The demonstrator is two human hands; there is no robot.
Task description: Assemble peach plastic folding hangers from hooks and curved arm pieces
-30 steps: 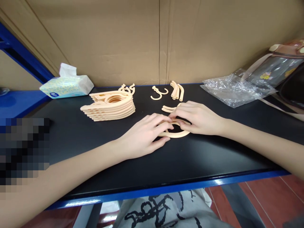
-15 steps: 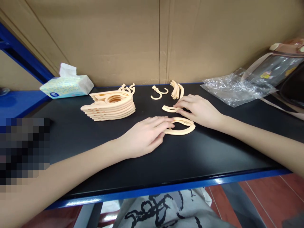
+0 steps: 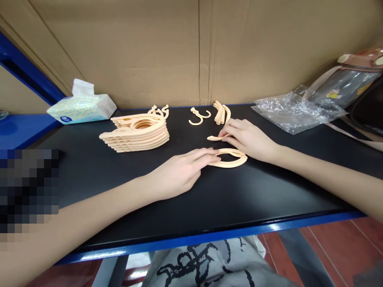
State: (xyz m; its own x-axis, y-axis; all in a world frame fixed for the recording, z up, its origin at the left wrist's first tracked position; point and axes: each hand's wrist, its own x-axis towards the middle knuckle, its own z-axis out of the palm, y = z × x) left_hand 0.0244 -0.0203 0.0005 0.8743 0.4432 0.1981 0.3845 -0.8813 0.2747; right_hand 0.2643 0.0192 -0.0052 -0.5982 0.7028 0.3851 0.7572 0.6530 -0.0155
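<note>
My left hand (image 3: 181, 172) lies at mid-table, its fingers closed over the left end of a cream folding hanger body (image 3: 231, 164), which forms a flat oval loop. Just behind it, my right hand (image 3: 247, 137) pinches a slim curved hanger bar (image 3: 214, 138) between thumb and fingers; part of the bar is hidden by the fingertips. Beyond my right hand lies a small bundle of similar curved bars (image 3: 220, 113). Loose hanger hooks (image 3: 196, 116) rest left of that bundle. A neat stack of folded hangers (image 3: 140, 137) stands to the left, with more hooks (image 3: 160, 111) behind it.
A tissue pack (image 3: 82, 107) sits at the back left of the black table (image 3: 227, 199). Crumpled clear plastic (image 3: 296, 111) and a strapped transparent bottle (image 3: 335, 89) occupy the back right. Brown cardboard (image 3: 143, 52) walls off the rear, and a blue edge (image 3: 209, 240) runs along the front.
The bar in my right hand has turned and now shows as a single narrow strip. My left hand stays on the hanger body, almost unmoved. The view has shifted slightly.
</note>
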